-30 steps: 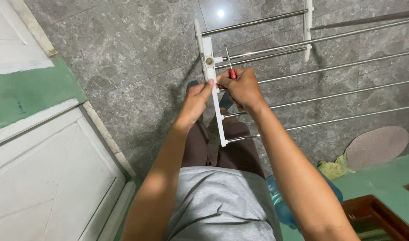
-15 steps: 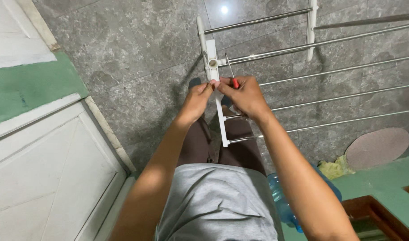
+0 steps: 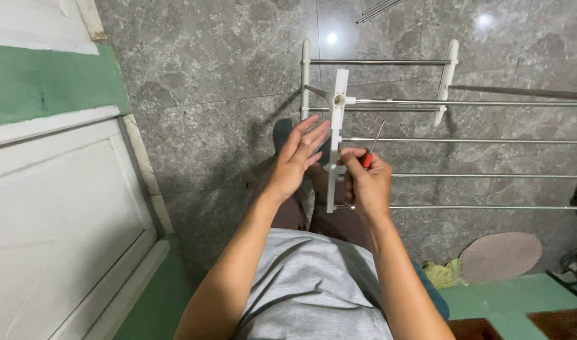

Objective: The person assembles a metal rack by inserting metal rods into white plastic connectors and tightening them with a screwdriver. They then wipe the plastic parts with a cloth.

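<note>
Above a grey stone floor [image 3: 225, 82], a white plastic bracket [image 3: 334, 141] stands upright, joined to thin metal rods [image 3: 464, 140] running off to its right. Beside the bracket, the left hand [image 3: 294, 160] is spread open, fingers loose — gripping nothing. On the bracket's other side, the right hand [image 3: 366, 182] is curled around a red-handled screwdriver [image 3: 368, 157], fingertips touching the bracket.

a grey marbled stone floor [image 3: 225, 75] fills the view, with a light glare at 1 o'clock. at 9 o'clock stands a white panelled door [image 3: 55, 208] beneath a green wall band [image 3: 43, 85]. at 4 o'clock lies a round pinkish mat [image 3: 499, 256], beside what may be a crumpled yellow-green cloth [image 3: 441, 274].
</note>
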